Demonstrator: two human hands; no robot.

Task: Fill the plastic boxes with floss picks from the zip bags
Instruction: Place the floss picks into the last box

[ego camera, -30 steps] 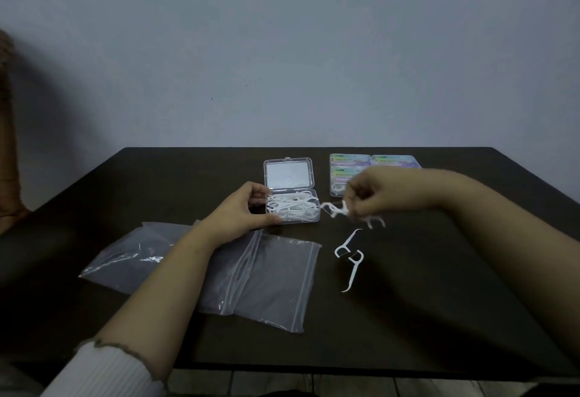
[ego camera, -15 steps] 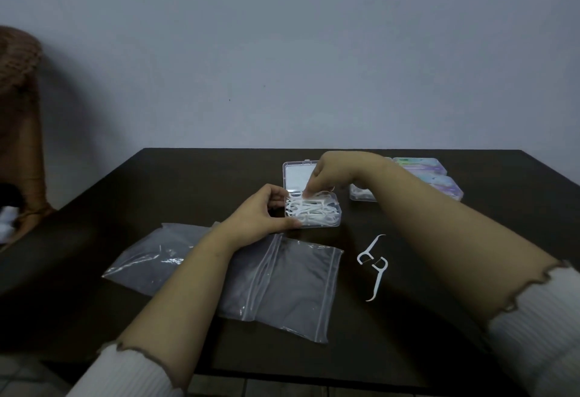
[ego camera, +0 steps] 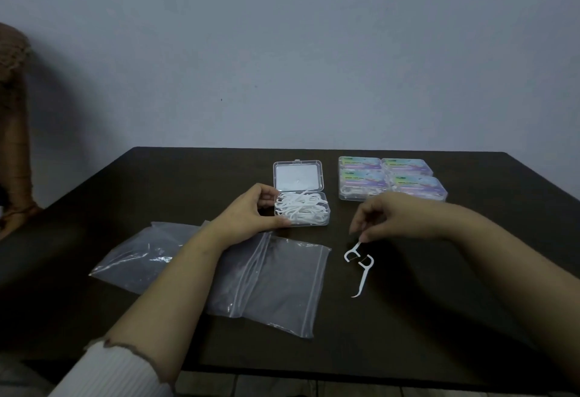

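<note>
White plastic floss picks, two, lie on dark table near my right hand. Very light, thin, bendy, easy to flick away. Best pinch on stick end. Right fingertips pinch top pick's stick. Left hand holds open box, heaped with picks.
</note>
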